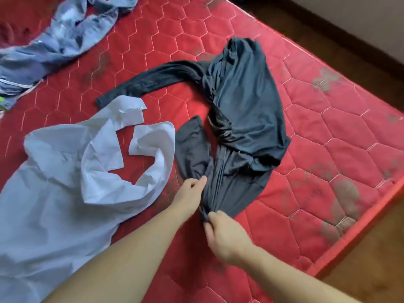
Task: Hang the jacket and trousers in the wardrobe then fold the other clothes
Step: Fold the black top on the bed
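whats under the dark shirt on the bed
The crumpled dark long-sleeved shirt lies directly on the red quilted mattress; nothing else shows at its edges. Whatever its bunched folds cover is hidden. Both hands pinch its near edge.

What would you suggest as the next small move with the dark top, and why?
Probably draw its hem apart and flat. Both hands, left and right, pinch the dark top at its near edge, and it lies bunched and twisted on the red mattress.
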Demonstrator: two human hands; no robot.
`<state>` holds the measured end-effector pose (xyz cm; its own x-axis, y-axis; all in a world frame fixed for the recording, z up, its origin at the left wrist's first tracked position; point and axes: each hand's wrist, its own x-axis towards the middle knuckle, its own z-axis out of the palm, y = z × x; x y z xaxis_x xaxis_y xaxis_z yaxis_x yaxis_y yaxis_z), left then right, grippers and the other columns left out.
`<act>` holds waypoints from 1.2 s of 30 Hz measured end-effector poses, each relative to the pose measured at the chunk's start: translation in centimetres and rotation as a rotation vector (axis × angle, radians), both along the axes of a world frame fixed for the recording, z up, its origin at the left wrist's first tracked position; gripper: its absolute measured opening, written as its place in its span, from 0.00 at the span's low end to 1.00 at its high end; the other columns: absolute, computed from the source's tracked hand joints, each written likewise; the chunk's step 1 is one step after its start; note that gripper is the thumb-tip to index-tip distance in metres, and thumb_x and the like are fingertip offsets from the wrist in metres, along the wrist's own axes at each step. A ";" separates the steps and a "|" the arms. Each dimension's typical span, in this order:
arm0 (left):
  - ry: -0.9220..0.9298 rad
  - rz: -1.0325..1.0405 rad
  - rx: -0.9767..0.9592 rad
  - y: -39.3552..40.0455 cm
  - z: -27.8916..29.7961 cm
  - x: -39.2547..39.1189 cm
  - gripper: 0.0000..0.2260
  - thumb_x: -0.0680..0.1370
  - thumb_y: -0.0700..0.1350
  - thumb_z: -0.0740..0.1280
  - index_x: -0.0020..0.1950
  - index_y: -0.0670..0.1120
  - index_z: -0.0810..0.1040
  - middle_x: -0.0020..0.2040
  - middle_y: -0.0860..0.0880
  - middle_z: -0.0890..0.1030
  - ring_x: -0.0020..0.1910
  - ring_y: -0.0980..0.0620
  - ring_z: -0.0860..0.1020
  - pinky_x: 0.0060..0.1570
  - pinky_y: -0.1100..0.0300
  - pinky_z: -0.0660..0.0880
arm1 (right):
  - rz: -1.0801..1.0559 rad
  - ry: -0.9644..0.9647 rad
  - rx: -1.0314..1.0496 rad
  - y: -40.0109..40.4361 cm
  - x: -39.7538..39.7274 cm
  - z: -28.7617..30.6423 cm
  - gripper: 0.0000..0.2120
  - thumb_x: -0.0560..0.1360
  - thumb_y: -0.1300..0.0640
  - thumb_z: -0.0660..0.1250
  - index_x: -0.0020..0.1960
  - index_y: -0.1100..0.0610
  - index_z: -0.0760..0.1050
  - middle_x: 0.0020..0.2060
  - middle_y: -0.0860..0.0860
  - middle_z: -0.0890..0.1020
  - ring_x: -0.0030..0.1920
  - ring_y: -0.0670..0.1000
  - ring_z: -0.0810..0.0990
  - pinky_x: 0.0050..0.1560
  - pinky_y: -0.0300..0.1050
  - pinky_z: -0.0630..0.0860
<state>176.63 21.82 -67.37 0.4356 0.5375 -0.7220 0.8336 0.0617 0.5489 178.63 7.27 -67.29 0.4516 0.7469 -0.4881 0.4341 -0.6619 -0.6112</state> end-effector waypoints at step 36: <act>-0.584 -0.422 0.159 -8.5 52.0 -43.4 0.13 0.75 0.52 0.70 0.50 0.47 0.70 0.44 0.47 0.75 0.42 0.51 0.73 0.43 0.57 0.71 | -0.590 0.540 0.860 -10.9 -39.8 65.7 0.10 0.79 0.57 0.59 0.51 0.60 0.78 0.39 0.56 0.85 0.37 0.52 0.84 0.36 0.42 0.81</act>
